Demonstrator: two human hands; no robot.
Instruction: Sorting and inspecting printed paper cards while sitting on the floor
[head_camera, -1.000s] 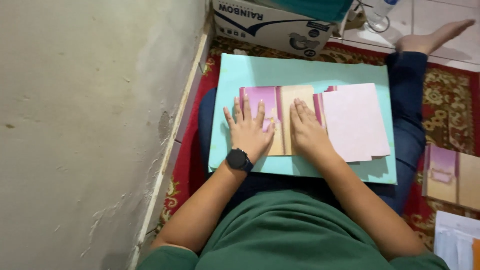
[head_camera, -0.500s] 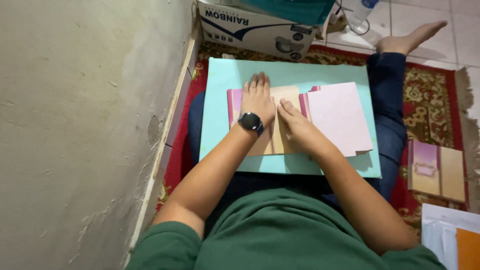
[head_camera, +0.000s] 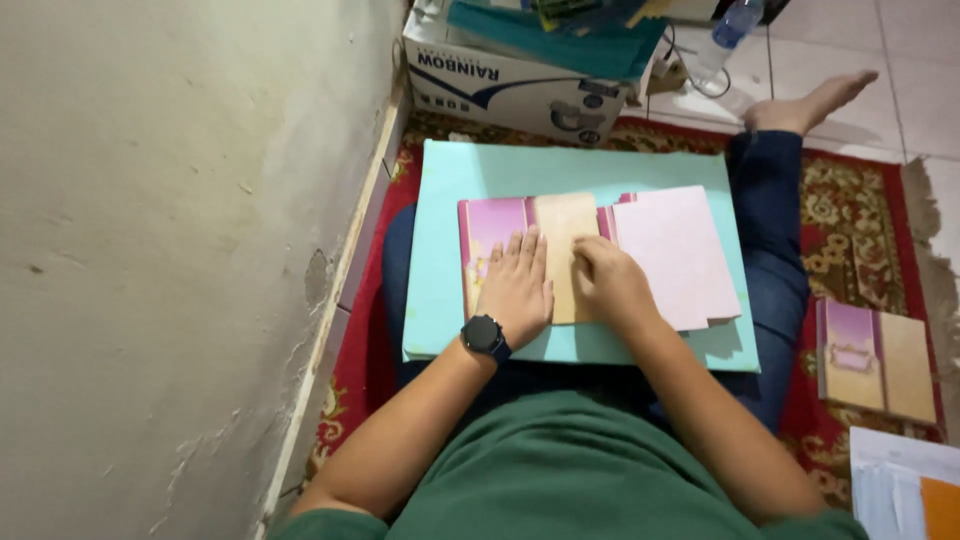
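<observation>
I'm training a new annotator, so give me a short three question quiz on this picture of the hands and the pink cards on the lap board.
1. True or false: the left hand lies flat, palm down, on the folded card.
2. Which wrist bears the black watch? A. left B. right C. neither
3. Fill in: the pink sheets lie on the ____ side of the right hand.

Key
1. True. It lies on the pink panel, fingers spread toward the tan panel.
2. A.
3. Right. They rest on the blue board, partly under the card's edge.
</observation>
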